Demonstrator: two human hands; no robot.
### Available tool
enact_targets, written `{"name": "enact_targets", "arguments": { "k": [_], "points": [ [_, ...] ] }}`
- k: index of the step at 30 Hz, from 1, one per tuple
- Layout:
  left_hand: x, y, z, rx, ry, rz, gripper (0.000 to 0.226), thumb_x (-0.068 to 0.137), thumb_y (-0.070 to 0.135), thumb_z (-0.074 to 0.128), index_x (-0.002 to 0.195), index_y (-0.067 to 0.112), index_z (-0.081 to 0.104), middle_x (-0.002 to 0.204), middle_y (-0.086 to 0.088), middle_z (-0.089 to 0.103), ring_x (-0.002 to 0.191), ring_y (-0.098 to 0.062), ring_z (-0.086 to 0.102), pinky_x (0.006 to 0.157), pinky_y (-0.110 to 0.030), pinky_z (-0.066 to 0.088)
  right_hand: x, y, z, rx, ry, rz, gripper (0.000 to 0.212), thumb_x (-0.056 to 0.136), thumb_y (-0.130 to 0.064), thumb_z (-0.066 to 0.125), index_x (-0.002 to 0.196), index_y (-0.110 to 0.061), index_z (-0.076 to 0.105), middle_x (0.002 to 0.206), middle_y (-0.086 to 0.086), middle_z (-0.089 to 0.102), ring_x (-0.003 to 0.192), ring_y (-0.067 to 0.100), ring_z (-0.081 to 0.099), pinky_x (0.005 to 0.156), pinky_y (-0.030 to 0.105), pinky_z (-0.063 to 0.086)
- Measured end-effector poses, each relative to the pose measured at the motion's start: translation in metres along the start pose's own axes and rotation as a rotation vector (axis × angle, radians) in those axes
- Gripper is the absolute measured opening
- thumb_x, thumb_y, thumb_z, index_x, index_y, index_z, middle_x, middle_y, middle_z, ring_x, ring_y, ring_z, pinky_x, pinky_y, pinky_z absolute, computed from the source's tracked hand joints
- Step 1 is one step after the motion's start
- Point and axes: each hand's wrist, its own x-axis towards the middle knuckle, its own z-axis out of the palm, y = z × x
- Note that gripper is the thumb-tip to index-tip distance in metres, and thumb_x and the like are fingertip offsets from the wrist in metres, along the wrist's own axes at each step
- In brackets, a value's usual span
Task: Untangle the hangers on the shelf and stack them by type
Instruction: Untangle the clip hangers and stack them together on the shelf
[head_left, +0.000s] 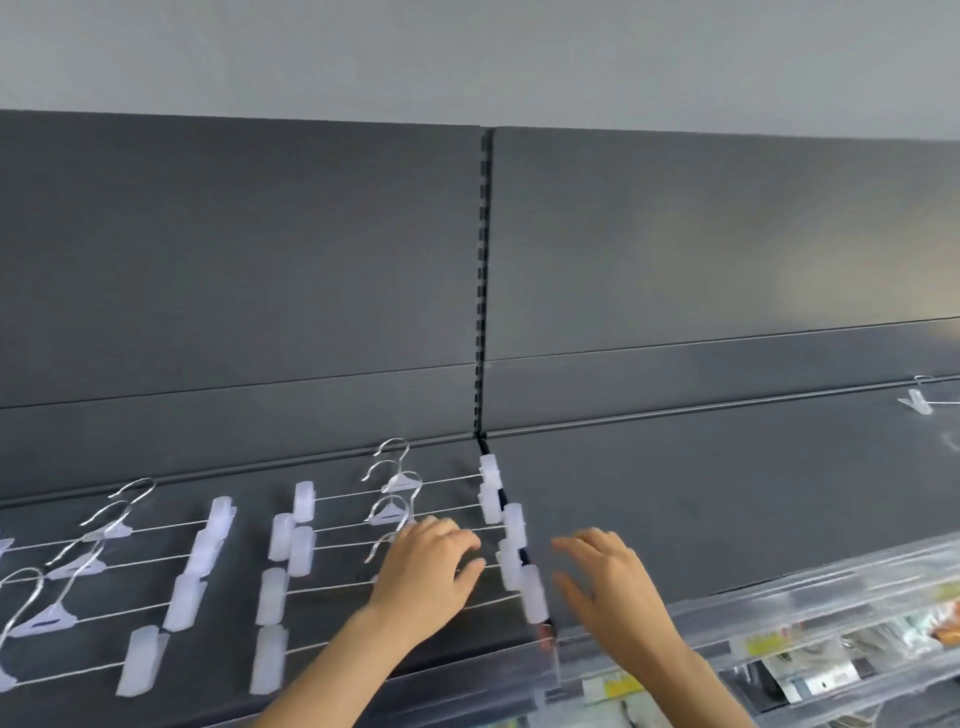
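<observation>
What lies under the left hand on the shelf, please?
Thin metal rods of the clip hangers pass under the left hand, on the dark shelf. The hand covers their middle parts, so any hooks there are hidden.

The one head-worn camera looks forward across a dark shelf (701, 519) toward its back panel (234, 249), close in. The left hand (426, 566) and right hand (608, 577) show near the bottom edge.

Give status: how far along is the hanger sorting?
Done: a left row and a right row of clip hangers lie flat, overlapping, on the shelf. In hand: the left hand rests on the right row's bars; the right hand hovers open, holding nothing. Left: one stray hanger lies far right, and both rows look fanned out rather than squared up.
</observation>
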Motion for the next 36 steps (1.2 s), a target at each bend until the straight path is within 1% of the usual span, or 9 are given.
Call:
{"name": "enact_targets", "arguments": {
  "k": [2, 5, 7, 10, 14, 19, 23, 30, 36],
  "points": [
    [0.020, 0.033, 0.007, 0.010, 0.007, 0.010, 0.032, 0.095, 0.036, 0.040, 0.120, 0.024, 0.057, 0.121, 0.007, 0.058, 0.115, -0.014, 0.048, 0.099, -0.027, 0.032, -0.003, 0.030, -0.021, -0.023, -0.007, 0.021, 0.035, 0.086, -0.024, 0.059, 0.120, -0.017, 0.059, 0.115, 0.002, 0.061, 0.107, 0.025, 0.056, 0.089, 0.032, 0.044],
    [0.053, 0.090, 0.026, 0.007, -0.004, 0.011, 0.034, 0.096, 0.035, 0.040, 0.125, 0.024, 0.052, 0.123, 0.006, 0.057, 0.116, -0.015, 0.046, 0.098, -0.027, 0.032, -0.009, 0.082, -0.055, -0.070, -0.079, 0.072, 0.046, 0.093, -0.034, 0.047, 0.136, -0.021, 0.041, 0.134, -0.004, 0.047, 0.124, 0.017, 0.042, 0.101, 0.026, 0.034],
    [0.073, 0.128, 0.039, 0.010, -0.029, 0.006, 0.035, 0.096, 0.034, 0.040, 0.128, 0.024, 0.049, 0.124, 0.005, 0.056, 0.116, -0.016, 0.046, 0.097, -0.027, 0.034, -0.015, 0.120, -0.076, -0.108, -0.122, 0.103, 0.049, 0.094, -0.038, 0.043, 0.139, -0.021, 0.034, 0.138, -0.005, 0.042, 0.127, 0.016, 0.038, 0.102, 0.026, 0.033],
    [0.101, 0.184, 0.058, 0.009, -0.082, -0.020, 0.037, 0.096, 0.033, 0.041, 0.131, 0.022, 0.046, 0.127, 0.002, 0.054, 0.118, -0.018, 0.047, 0.099, -0.031, 0.036, -0.022, 0.177, -0.111, -0.161, -0.166, 0.136, 0.053, 0.094, -0.041, 0.041, 0.142, -0.020, 0.029, 0.140, -0.004, 0.039, 0.128, 0.018, 0.036, 0.102, 0.027, 0.032],
    [0.132, 0.245, 0.079, -0.027, -0.108, -0.016, 0.040, 0.096, 0.031, 0.041, 0.135, 0.020, 0.042, 0.133, 0.001, 0.051, 0.122, -0.018, 0.046, 0.102, -0.032, 0.036, -0.028, 0.240, -0.148, -0.182, -0.173, 0.185, 0.054, 0.094, -0.040, 0.042, 0.142, -0.020, 0.028, 0.142, -0.003, 0.038, 0.130, 0.018, 0.035, 0.104, 0.029, 0.032],
    [0.176, 0.303, 0.103, -0.035, -0.138, 0.021, 0.041, 0.096, 0.031, 0.042, 0.136, 0.020, 0.041, 0.133, 0.001, 0.050, 0.124, -0.018, 0.044, 0.103, -0.032, 0.035, -0.033, 0.307, -0.183, -0.181, -0.157, 0.248, 0.052, 0.094, -0.039, 0.042, 0.142, -0.020, 0.029, 0.142, -0.003, 0.038, 0.130, 0.017, 0.036, 0.105, 0.028, 0.031],
    [0.221, 0.336, 0.123, -0.029, -0.148, 0.058, 0.041, 0.096, 0.033, 0.041, 0.135, 0.021, 0.041, 0.132, 0.003, 0.050, 0.122, -0.017, 0.044, 0.102, -0.030, 0.035, -0.028, 0.356, -0.202, -0.181, -0.148, 0.300, 0.050, 0.095, -0.036, 0.041, 0.141, -0.021, 0.030, 0.140, -0.003, 0.039, 0.128, 0.017, 0.037, 0.103, 0.028, 0.032],
    [0.314, 0.393, 0.162, -0.100, -0.153, 0.123, 0.040, 0.096, 0.032, 0.041, 0.134, 0.021, 0.042, 0.131, 0.002, 0.051, 0.121, -0.016, 0.045, 0.100, -0.028, 0.035, -0.003, 0.456, -0.236, -0.225, -0.146, 0.419, 0.048, 0.095, -0.032, 0.043, 0.140, -0.021, 0.032, 0.141, -0.002, 0.038, 0.129, 0.019, 0.037, 0.105, 0.030, 0.033],
    [0.386, 0.443, 0.187, -0.097, -0.201, 0.200, 0.038, 0.097, 0.029, 0.039, 0.133, 0.020, 0.043, 0.130, 0.001, 0.051, 0.121, -0.018, 0.044, 0.100, -0.029, 0.035, 0.008, 0.538, -0.265, -0.241, -0.095, 0.539, 0.045, 0.095, -0.031, 0.042, 0.138, -0.021, 0.036, 0.137, -0.002, 0.043, 0.127, 0.019, 0.040, 0.103, 0.029, 0.035]
  ]
}}
